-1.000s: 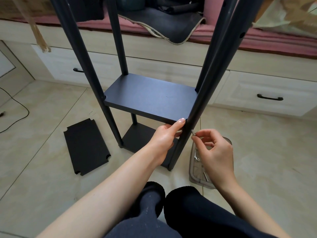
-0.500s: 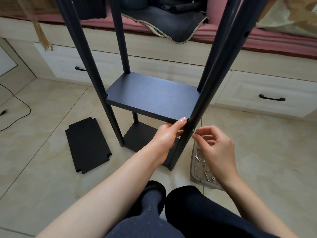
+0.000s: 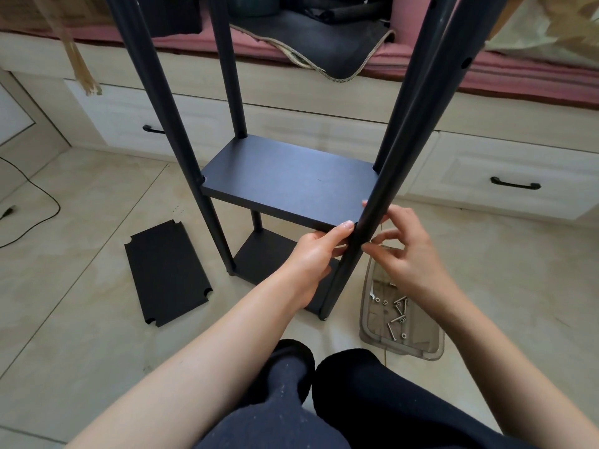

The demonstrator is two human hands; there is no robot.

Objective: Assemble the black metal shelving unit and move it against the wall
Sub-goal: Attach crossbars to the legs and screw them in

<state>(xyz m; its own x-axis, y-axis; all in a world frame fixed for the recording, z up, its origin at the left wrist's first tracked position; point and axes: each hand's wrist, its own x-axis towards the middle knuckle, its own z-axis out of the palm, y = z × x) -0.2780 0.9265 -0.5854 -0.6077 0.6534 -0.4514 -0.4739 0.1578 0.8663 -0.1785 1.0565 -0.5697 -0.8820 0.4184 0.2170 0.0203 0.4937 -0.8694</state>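
The black shelving unit stands on the floor, its middle shelf and bottom shelf fitted between four posts. My left hand grips the middle shelf's front right corner, thumb on the edge and fingers underneath. My right hand is at the front right post at shelf level. Its index finger reaches behind the post, and the thumb and another finger pinch a small screw against it. The screw is hidden by the fingertips.
A loose black shelf panel lies on the tiles to the left. A clear plastic tray with several screws sits right of the post. White drawers under a pink-cushioned bench stand behind. A black cable runs at far left. My knees are below.
My right hand has moved up and left with the screw, from just beside the post to against it, its index finger now behind the post. My left hand keeps its hold.
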